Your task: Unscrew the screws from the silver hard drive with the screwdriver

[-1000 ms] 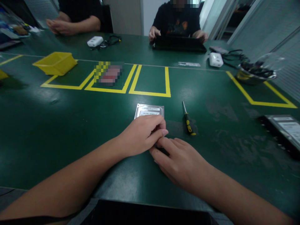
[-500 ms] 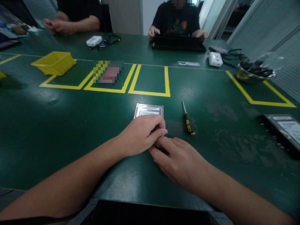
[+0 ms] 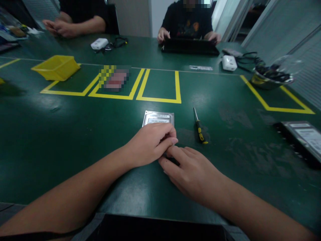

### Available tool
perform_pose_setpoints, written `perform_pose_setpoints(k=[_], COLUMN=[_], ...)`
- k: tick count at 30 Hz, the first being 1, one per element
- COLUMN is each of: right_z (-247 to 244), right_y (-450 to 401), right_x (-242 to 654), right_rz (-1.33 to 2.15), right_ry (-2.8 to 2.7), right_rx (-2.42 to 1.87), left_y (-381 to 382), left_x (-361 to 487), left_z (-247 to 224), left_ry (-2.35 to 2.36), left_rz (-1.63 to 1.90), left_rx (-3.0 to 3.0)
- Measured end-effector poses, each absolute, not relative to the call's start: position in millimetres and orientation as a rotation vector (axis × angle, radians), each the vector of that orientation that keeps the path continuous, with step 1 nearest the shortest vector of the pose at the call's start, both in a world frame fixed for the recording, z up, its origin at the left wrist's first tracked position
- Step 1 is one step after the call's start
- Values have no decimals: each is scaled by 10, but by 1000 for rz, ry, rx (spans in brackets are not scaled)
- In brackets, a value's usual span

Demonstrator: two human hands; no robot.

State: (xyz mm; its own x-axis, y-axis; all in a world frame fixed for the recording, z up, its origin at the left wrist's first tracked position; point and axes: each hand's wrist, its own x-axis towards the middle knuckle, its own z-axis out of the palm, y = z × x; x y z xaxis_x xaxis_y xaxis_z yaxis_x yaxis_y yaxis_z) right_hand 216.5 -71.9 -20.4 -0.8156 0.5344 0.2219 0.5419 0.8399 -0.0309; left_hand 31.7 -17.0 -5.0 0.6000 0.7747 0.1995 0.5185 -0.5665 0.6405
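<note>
A green worktop [image 3: 75,140] fills most of the view, marked out with yellow tape [image 3: 159,99]. Across it are two people in dark clothing: one at the left [image 3: 82,13], another farther right [image 3: 175,20] gripping the ends of a black panel [image 3: 190,47]. Nearer, a yellow bin [image 3: 54,73] stands partly over a taped outline, and a bowl [image 3: 260,82] heaped with dark cables stands at the right. Below the bowl lies a black-sided drive [image 3: 303,139]. In the middle, the wearer's left hand [image 3: 154,142] curls over the near part of a silver drive [image 3: 159,117], whose labelled far end shows. The right hand [image 3: 192,170] meets it, fingers bent and fingertips close together; whether the hands pinch anything cannot be told. Just beyond them, to the right, lies a black and yellow screwdriver [image 3: 199,130], shaft pointing away
</note>
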Motion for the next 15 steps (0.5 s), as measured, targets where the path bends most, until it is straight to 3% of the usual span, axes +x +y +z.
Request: perform_pose_setpoints(k=[15], right_z=[-197], right_y=[-720], right_x=[2158], right_rz=[-48], right_ry=[-2807], right_rx=[-837], left_y=[-167], left_x=[316], left_z=[-53], left_ry=[1011], left_rz=[638], left_rx=[2318])
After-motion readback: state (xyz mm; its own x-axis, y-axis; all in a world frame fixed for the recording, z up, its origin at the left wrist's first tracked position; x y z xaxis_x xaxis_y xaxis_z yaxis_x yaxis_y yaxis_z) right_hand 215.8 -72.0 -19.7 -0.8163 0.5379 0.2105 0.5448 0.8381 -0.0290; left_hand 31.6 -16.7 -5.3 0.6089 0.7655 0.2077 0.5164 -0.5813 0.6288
